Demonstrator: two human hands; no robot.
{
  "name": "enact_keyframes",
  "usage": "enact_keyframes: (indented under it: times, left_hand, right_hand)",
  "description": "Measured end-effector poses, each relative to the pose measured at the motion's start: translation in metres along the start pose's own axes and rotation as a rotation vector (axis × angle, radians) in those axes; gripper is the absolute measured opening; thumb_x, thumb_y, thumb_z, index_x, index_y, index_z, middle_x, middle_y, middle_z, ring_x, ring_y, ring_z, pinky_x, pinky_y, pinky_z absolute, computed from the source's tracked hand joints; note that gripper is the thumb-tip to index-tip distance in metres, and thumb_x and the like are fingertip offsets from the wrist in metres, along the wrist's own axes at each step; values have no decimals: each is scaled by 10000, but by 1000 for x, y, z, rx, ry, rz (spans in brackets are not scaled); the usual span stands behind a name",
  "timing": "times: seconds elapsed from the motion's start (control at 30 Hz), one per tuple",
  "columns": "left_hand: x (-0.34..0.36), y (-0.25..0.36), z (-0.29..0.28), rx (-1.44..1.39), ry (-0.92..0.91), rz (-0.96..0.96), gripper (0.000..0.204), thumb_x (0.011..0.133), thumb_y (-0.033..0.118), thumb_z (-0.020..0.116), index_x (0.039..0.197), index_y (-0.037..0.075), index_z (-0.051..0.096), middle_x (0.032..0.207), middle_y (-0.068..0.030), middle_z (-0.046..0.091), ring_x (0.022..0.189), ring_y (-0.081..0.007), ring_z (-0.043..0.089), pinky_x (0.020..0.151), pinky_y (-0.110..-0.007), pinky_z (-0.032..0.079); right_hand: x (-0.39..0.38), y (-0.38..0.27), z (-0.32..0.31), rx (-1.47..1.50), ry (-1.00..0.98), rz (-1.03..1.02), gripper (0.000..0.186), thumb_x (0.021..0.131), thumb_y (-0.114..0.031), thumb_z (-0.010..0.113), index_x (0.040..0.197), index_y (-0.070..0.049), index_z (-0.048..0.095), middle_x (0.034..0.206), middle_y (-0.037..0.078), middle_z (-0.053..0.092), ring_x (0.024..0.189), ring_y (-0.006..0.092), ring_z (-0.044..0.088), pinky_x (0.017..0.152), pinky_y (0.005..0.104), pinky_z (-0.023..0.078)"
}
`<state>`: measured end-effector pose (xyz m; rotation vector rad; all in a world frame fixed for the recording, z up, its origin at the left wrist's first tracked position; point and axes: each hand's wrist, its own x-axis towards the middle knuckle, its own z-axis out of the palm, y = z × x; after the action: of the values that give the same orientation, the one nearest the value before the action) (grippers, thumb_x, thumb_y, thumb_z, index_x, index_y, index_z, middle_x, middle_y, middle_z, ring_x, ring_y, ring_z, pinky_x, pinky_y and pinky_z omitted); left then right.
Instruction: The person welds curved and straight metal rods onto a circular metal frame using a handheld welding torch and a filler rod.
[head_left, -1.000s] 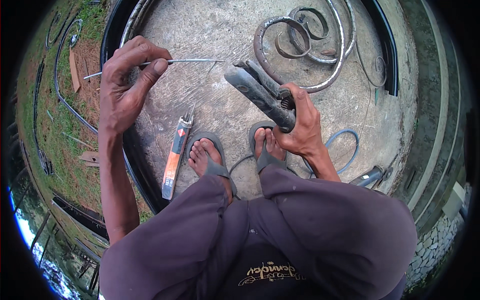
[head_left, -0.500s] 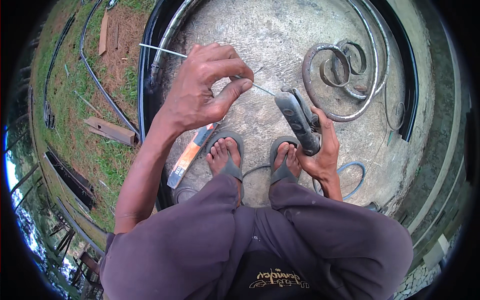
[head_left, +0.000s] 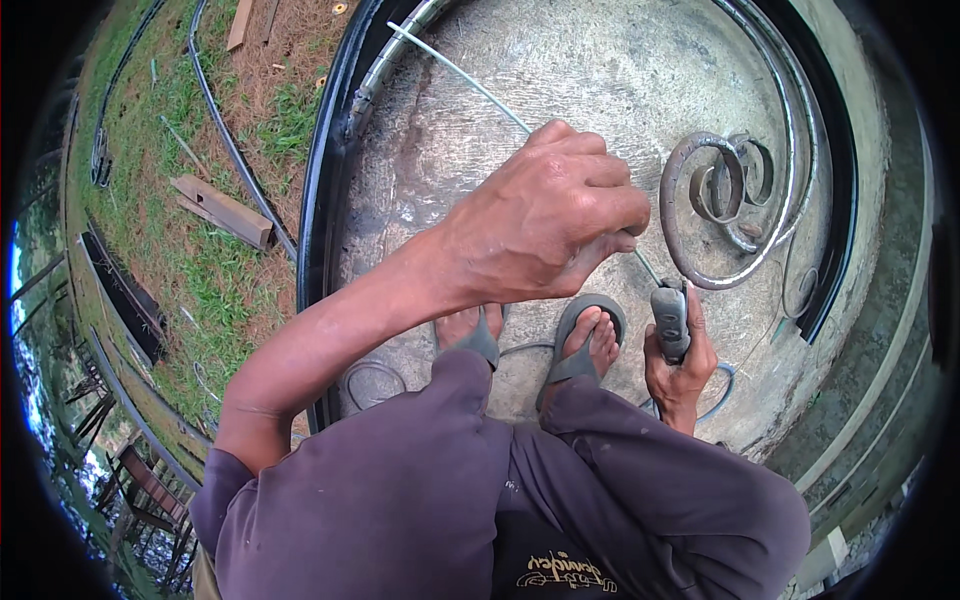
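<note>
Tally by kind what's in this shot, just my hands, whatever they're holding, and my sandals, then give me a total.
Left hand and right hand: 2
Rod: 1
Clamp: 1
Sandals, one partly hidden: 2
Total: 6

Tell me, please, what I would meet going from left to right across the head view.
Wooden board, left hand, right hand, black strip at the right edge of the slab.

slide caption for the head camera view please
Left hand holding a thin rod, its end at the dark clamp in the right hand.
</note>
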<state>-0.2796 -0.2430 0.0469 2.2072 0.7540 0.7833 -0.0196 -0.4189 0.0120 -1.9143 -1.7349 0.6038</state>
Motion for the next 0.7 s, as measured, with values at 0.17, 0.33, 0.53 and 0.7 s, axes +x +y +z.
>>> enact_keyframes:
  times: [0.17, 0.33, 0.53, 0.7]
  left_hand:
    - [-3, -6, 3, 42, -12, -17, 143, 834, 185, 797, 928, 109, 722, 860, -10, 647, 843, -213, 608, 803, -375, 436]
    - [-14, 1, 0, 55, -32, -70, 94, 847, 151, 757, 892, 81, 714, 848, -51, 630, 841, -219, 587, 812, -387, 423]
    - [-18, 15, -8, 50, -44, -132, 103, 855, 158, 746, 901, 75, 706, 826, -58, 601, 843, -232, 579, 792, -392, 403]
    - [-17, 20, -9, 93, -85, -172, 107, 851, 149, 777, 917, 88, 718, 858, -30, 653, 802, -228, 593, 769, -382, 410]
  right_hand:
    - [-2, -4, -2, 1, -57, 72, 809, 722, -11, 800, 1486, -33, 536, 1040, 190, 722, 892, 322, 731, 780, 389, 568]
    - [10, -2, -10, -118, -217, -114, 835, 678, -44, 792, 1476, -36, 550, 942, 160, 709, 754, 297, 676, 702, 402, 554]
    - [21, -5, -8, -152, -135, -250, 722, 602, -34, 725, 1314, -13, 609, 1142, 205, 609, 1069, 418, 597, 847, 488, 521]
    - [15, -4, 3, 135, -185, -85, 597, 673, 46, 614, 1266, 17, 550, 1140, 242, 634, 1022, 451, 657, 901, 447, 521]
